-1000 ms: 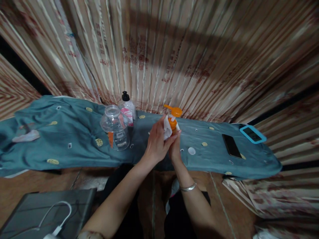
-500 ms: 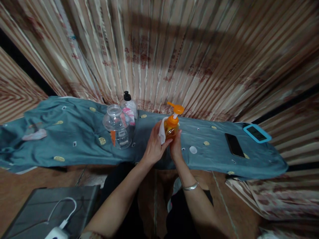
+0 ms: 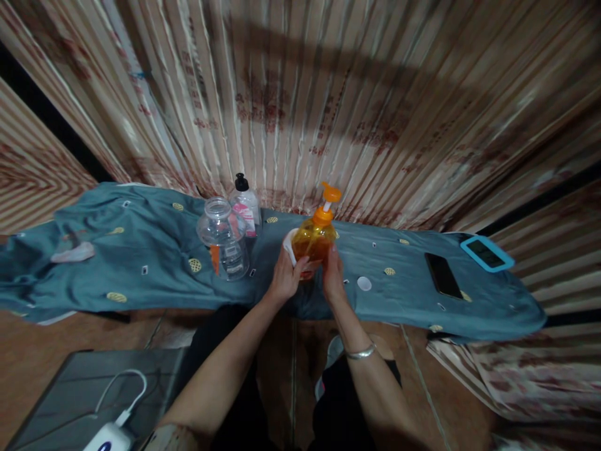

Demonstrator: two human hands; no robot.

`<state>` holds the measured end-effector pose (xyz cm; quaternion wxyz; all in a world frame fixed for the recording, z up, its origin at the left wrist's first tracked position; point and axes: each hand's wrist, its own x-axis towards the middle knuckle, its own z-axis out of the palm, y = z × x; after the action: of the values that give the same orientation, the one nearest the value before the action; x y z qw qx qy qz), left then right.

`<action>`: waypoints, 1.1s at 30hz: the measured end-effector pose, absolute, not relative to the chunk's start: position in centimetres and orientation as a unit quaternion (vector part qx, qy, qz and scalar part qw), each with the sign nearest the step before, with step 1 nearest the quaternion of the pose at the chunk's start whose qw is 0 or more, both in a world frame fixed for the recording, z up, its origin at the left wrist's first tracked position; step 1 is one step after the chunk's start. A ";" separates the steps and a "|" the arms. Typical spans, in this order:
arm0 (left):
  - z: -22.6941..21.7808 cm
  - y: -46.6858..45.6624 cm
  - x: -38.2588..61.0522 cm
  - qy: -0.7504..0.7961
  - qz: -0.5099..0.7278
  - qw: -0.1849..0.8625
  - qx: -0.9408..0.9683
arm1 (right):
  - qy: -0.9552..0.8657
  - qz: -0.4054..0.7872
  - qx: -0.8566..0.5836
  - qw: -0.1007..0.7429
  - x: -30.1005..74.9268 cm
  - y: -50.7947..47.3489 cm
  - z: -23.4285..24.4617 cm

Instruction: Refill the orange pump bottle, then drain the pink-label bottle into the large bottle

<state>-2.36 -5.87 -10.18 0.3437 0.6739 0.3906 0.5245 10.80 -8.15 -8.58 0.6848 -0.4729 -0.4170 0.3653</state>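
Observation:
Between my two hands is a pump bottle (image 3: 313, 241) of amber liquid with an orange pump head, tilted a little to the right. My left hand (image 3: 285, 275) presses a white cloth or tissue (image 3: 290, 245) against the bottle's left side, its thumb across the front. My right hand (image 3: 333, 275) grips the bottle's right side, fingers wrapped partly behind it. To the left stand a clear, wide-bellied plastic jar (image 3: 220, 232) without a lid and a clear bottle (image 3: 247, 210) with a black cap and pink label.
A teal patterned cloth (image 3: 159, 250) covers the long narrow board. On it lie a white disc (image 3: 364, 284), a phone (image 3: 443, 275), a blue-framed display (image 3: 487, 254) and a crumpled pale cloth (image 3: 74, 252). A striped curtain (image 3: 300, 113) hangs behind. A white charger (image 3: 110, 437) with cable sits lower left.
The bottle has turned so its broad side faces me, and its pump spout points differently. My left hand and the white cloth have shifted left and slightly down; my right hand stays alongside.

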 end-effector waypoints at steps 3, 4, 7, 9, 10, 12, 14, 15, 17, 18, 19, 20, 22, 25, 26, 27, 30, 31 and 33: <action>-10.5 -6.0 -1.7 0.412 0.540 0.396 0.618 | -0.447 0.330 -0.487 0.674 11.0 -8.8 -7.9; -10.6 -6.1 -1.5 0.417 0.540 0.419 0.599 | -0.459 0.321 -0.490 0.669 11.1 -9.1 -7.7; -10.6 -6.5 -1.1 0.427 0.541 0.472 0.549 | -0.489 0.300 -0.496 0.652 11.9 -9.6 -7.3; -10.4 -6.7 -1.1 0.425 0.546 0.495 0.526 | -0.512 0.296 -0.500 0.633 12.8 -9.7 -7.1; -10.2 -6.8 -1.1 0.422 0.548 0.505 0.516 | -0.525 0.298 -0.503 0.618 13.4 -9.6 -7.1; -10.0 -7.0 -1.1 0.414 0.549 0.526 0.501 | -0.550 0.312 -0.509 0.584 14.6 -9.2 -7.2; -9.9 -7.1 -1.0 0.406 0.548 0.547 0.486 | -0.560 0.332 -0.516 0.557 15.4 -8.7 -7.5; -9.8 -7.1 -0.9 0.402 0.549 0.556 0.477 | -0.559 0.343 -0.518 0.550 15.5 -8.4 -7.7; -9.9 -7.1 -0.6 0.399 0.554 0.570 0.457 | -0.547 0.365 -0.513 0.552 15.1 -8.0 -8.2; -9.9 -7.0 -0.4 0.400 0.559 0.575 0.443 | -0.537 0.374 -0.507 0.560 14.6 -7.8 -8.5; -9.9 -6.9 -0.2 0.401 0.566 0.581 0.426 | -0.528 0.379 -0.504 0.569 14.1 -7.7 -8.7; -9.9 -6.8 0.0 0.400 0.573 0.589 0.407 | -0.517 0.380 -0.503 0.579 13.6 -7.7 -8.9; -9.8 -6.6 0.3 0.394 0.581 0.612 0.364 | -0.496 0.378 -0.503 0.597 13.0 -7.6 -9.1; -9.6 -6.6 0.7 0.395 0.575 0.636 0.329 | -0.469 0.378 -0.501 0.621 12.9 -7.6 -8.9; -9.5 -6.7 0.8 0.397 0.575 0.637 0.326 | -0.461 0.379 -0.499 0.629 13.0 -7.7 -8.8; -9.5 -6.7 1.0 0.397 0.576 0.638 0.322 | -0.453 0.379 -0.497 0.636 13.2 -7.7 -8.6; -9.2 -7.0 1.5 0.392 0.568 0.670 0.273 | -0.431 0.374 -0.488 0.660 13.7 -7.7 -7.7; -9.0 -7.1 1.7 0.389 0.556 0.692 0.245 | -0.424 0.371 -0.485 0.669 13.9 -7.7 -7.5; -8.7 -7.3 2.0 0.361 0.521 0.747 0.201 | -0.412 0.364 -0.479 0.685 14.1 -7.7 -6.9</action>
<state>1.99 -7.33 -8.65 0.7469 0.2007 0.3609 0.5212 14.14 -7.70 -6.93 0.6848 -0.4788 -0.4119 0.3636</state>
